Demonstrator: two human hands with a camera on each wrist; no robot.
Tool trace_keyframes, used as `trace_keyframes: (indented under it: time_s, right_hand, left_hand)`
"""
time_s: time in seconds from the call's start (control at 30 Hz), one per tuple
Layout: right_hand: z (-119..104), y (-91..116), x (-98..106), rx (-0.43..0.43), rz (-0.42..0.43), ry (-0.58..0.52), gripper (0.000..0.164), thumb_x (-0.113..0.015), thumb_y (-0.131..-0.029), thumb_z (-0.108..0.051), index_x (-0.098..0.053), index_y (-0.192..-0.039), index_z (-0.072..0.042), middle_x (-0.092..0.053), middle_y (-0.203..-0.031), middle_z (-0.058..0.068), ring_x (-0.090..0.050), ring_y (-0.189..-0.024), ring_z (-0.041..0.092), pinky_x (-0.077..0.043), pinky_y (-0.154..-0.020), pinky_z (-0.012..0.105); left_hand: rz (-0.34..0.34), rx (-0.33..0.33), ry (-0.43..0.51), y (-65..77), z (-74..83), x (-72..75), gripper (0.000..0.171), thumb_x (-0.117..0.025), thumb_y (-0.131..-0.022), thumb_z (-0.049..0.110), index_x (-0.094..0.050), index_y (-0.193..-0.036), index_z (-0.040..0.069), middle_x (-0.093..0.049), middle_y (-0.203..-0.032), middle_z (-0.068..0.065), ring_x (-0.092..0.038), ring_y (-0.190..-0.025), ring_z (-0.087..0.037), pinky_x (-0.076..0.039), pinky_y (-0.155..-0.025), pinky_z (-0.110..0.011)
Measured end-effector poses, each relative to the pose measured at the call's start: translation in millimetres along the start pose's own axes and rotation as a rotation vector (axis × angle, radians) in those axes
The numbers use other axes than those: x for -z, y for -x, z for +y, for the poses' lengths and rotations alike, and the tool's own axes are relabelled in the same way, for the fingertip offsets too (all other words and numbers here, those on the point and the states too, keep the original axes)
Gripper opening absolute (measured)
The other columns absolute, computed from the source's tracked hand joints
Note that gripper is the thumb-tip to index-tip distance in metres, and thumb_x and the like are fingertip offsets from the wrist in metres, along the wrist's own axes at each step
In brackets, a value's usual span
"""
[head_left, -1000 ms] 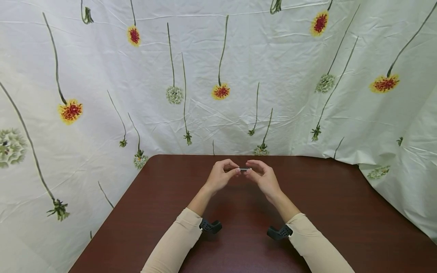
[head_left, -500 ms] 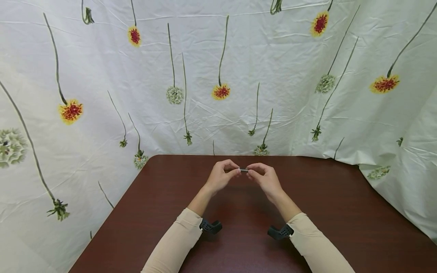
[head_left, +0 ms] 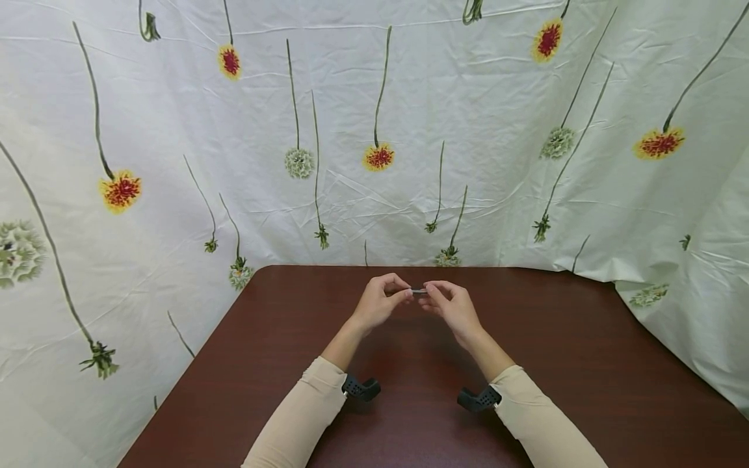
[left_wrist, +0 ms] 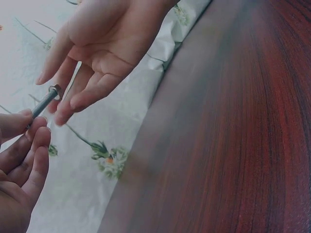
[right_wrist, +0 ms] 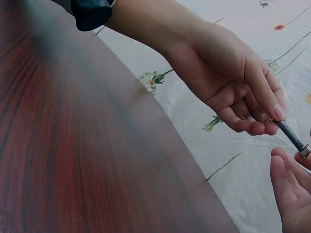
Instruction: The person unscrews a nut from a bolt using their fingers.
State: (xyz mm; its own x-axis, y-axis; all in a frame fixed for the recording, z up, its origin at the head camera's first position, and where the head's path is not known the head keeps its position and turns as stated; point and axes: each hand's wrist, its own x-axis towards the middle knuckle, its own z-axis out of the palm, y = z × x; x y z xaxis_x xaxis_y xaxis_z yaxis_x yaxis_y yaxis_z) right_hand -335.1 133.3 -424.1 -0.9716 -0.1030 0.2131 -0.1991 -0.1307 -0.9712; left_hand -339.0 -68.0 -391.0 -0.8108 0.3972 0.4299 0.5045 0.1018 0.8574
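A small grey threaded bolt (head_left: 418, 292) is held up in the air between the two hands, above the far part of the table. My left hand (head_left: 377, 300) pinches one end of it between thumb and fingertips. At the other end sits a flanged hex piece (left_wrist: 54, 90); whether it is a nut or the bolt's head I cannot tell. My right hand (head_left: 453, 305) has its fingers loosely extended around that end. In the right wrist view a fingertip appears to touch the hex piece (right_wrist: 304, 151) from behind. The left fingertips hide the bolt's gripped end.
The dark reddish-brown wooden table (head_left: 328, 429) lies under both forearms. Behind it hangs a white cloth (head_left: 497, 97) printed with upside-down flowers. Each wrist wears a black band, the left band (head_left: 361, 388) and the right band (head_left: 480, 399).
My left hand and the bolt stay nearly still. The right fingers closed toward the bolt's end half a second ago; now its thumb has shifted down, away from the index fingertip.
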Motion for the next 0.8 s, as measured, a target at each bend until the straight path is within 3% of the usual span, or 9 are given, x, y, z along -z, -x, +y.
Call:
trace_keyframes:
  time_s: [0.13,0.27,0.3,0.43,0.57,0.67,0.8]
  right_hand:
    - [0,0,-1,-0.036,-0.005,-0.035,0.035,-0.057,-0.109,-0.014,-0.061,-0.124,0.017,-0.073,-0.103,0.016,-0.073,-0.084,0.016,-0.058,-0.084,0.034]
    - [-1,-1,3,-0.042,-0.014,-0.079,0.032,-0.060,-0.106,-0.007,-0.060,-0.126,0.019,-0.072,-0.103,0.014,-0.072,-0.087,0.015,-0.057,-0.087,0.033]
    - [-2,-1,4,-0.039,-0.019,-0.085,0.031,-0.061,-0.105,-0.004,-0.060,-0.126,0.019,-0.071,-0.105,0.014,-0.072,-0.090,0.014,-0.056,-0.089,0.033]
    - [-4,0,6,0.000,-0.034,-0.046,0.028,-0.064,-0.100,0.005,-0.063,-0.126,0.016,-0.068,-0.118,0.017,-0.069,-0.104,0.019,-0.054,-0.094,0.032]
    - [-4,1,5,0.036,-0.042,0.019,0.031,-0.065,-0.098,0.008,-0.063,-0.128,0.012,-0.062,-0.131,0.026,-0.063,-0.116,0.027,-0.053,-0.094,0.030]
    - [-3,0,5,0.038,-0.047,0.005,0.035,-0.065,-0.098,0.008,-0.060,-0.133,0.012,-0.057,-0.136,0.029,-0.060,-0.122,0.035,-0.053,-0.095,0.032]
    - [-2,0,3,0.015,-0.034,-0.064,0.036,-0.064,-0.102,0.000,-0.057,-0.135,0.011,-0.060,-0.131,0.022,-0.063,-0.120,0.037,-0.054,-0.095,0.036]
  left_hand:
    - [0.016,0.007,-0.002,-4.5,-16.5,-0.4,0.009,-0.069,-0.097,-0.003,-0.069,-0.104,-0.009,-0.074,-0.091,-0.024,-0.069,-0.090,-0.050,-0.056,-0.074,-0.033]
    - [0.033,0.010,-0.004,-9.9,-38.5,-0.2,0.009,-0.072,-0.097,0.002,-0.072,-0.104,-0.003,-0.075,-0.090,-0.017,-0.070,-0.089,-0.045,-0.056,-0.074,-0.035]
    - [0.033,0.012,-0.004,-9.8,-38.2,-0.1,0.010,-0.072,-0.097,0.002,-0.071,-0.105,-0.004,-0.075,-0.091,-0.019,-0.070,-0.089,-0.046,-0.054,-0.072,-0.029]
    - [0.025,0.018,-0.004,-10.4,-37.9,-0.3,0.013,-0.070,-0.097,-0.002,-0.069,-0.107,-0.010,-0.073,-0.094,-0.026,-0.070,-0.089,-0.046,-0.053,-0.071,-0.027]
    - [0.017,0.013,-0.016,-8.3,-28.1,0.7,0.013,-0.069,-0.097,-0.006,-0.068,-0.107,-0.014,-0.073,-0.093,-0.027,-0.072,-0.081,-0.027,-0.054,-0.072,-0.027]
    - [0.011,0.004,-0.017,-4.1,-13.2,1.3,0.013,-0.068,-0.097,-0.007,-0.067,-0.106,-0.015,-0.073,-0.093,-0.028,-0.068,-0.077,-0.011,-0.054,-0.072,-0.027]
    - [0.012,-0.014,-0.021,-0.2,-1.1,0.9,0.010,-0.068,-0.096,-0.007,-0.068,-0.104,-0.013,-0.072,-0.091,-0.029,-0.067,-0.075,-0.008,-0.053,-0.070,-0.028]
